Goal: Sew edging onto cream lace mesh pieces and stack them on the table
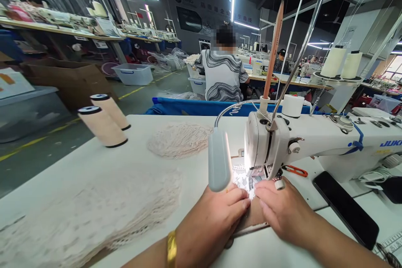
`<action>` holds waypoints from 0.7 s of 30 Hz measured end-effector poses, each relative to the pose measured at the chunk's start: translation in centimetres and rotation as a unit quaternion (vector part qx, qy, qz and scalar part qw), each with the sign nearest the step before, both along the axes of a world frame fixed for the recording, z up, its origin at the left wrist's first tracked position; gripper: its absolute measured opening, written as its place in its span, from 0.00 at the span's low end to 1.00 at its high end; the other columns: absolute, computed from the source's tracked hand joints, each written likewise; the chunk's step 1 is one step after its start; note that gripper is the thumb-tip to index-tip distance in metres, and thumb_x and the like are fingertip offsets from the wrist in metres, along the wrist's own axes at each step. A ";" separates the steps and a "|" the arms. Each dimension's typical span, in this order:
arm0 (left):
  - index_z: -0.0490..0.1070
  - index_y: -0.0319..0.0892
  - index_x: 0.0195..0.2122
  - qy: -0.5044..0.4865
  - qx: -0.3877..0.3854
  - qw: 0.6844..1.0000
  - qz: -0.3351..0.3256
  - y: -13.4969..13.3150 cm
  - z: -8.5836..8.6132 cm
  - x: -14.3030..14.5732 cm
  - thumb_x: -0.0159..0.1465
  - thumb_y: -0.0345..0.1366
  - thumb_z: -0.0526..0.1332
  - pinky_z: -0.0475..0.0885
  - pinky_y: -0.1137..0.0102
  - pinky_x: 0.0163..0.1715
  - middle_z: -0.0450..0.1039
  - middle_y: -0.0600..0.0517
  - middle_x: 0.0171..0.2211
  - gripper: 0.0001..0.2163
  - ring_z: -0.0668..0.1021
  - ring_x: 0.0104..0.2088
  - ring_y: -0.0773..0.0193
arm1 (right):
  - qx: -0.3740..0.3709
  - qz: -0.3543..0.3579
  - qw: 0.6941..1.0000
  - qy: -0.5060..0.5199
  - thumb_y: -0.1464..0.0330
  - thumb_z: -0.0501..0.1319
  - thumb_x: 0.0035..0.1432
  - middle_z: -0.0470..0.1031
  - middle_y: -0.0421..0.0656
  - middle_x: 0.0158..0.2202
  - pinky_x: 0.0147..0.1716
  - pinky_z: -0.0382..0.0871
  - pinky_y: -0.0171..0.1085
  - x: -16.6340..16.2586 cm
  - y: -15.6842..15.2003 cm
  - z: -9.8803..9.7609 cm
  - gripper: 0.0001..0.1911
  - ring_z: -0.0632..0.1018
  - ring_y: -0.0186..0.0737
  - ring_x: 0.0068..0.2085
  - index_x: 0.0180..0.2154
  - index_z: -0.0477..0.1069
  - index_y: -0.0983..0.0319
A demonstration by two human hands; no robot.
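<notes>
Both my hands rest on the white table in front of a white sewing machine. My left hand, with a gold bangle at the wrist, presses fingers together on a small white lace piece lit under the needle. My right hand pinches the same piece from the right, over a brown strip lying beneath. A grey lamp head hangs just above my left hand and hides part of the piece.
A heap of cream net fabric lies at the left, a smaller one behind it. Two cream thread cones lie on the far left edge. A black phone and orange snips sit right. A seated person works ahead.
</notes>
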State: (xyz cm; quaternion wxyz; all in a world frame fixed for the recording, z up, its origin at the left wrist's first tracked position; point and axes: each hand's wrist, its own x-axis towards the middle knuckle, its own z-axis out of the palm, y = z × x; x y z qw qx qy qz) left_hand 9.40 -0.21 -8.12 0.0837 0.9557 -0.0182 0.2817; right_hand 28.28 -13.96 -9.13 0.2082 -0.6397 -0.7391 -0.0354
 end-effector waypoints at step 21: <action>0.77 0.46 0.38 0.055 -0.094 0.989 0.101 1.4 -0.6 1.1 0.71 0.28 0.57 0.76 0.60 0.44 0.82 0.47 0.44 0.10 0.81 0.44 0.52 | 0.017 -0.035 0.996 0.079 0.77 0.56 0.69 0.82 0.50 0.55 0.52 0.79 0.50 0.0 0.4 0.0 0.20 0.81 0.55 0.54 0.57 0.77 0.58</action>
